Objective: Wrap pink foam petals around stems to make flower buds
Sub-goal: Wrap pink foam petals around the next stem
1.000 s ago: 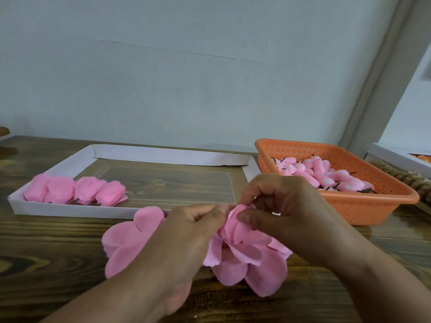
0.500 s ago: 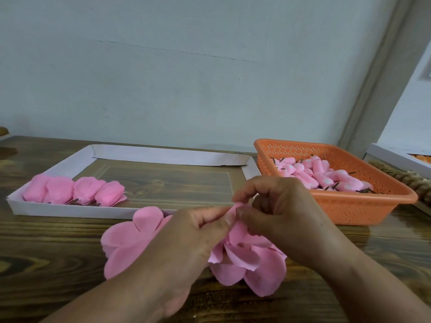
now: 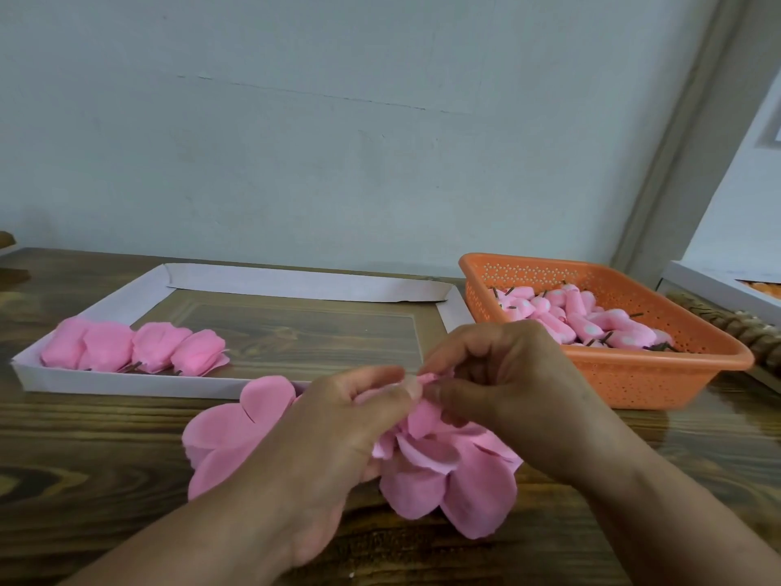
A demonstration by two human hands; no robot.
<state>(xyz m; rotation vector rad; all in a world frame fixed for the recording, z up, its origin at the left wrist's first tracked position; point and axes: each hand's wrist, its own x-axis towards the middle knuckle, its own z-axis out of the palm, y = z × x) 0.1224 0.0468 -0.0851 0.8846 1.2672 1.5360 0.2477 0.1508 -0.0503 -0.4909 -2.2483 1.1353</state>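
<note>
Both hands [image 3: 422,399] pinching petal [image 3: 427,377]

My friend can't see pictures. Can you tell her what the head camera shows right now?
Two hands, left hand and right hand, pinch a pink petal above a pile of petals on a wooden table. Behind them, a white tray holds four finished buds, and an orange basket holds small pink pieces with dark stems.
</note>
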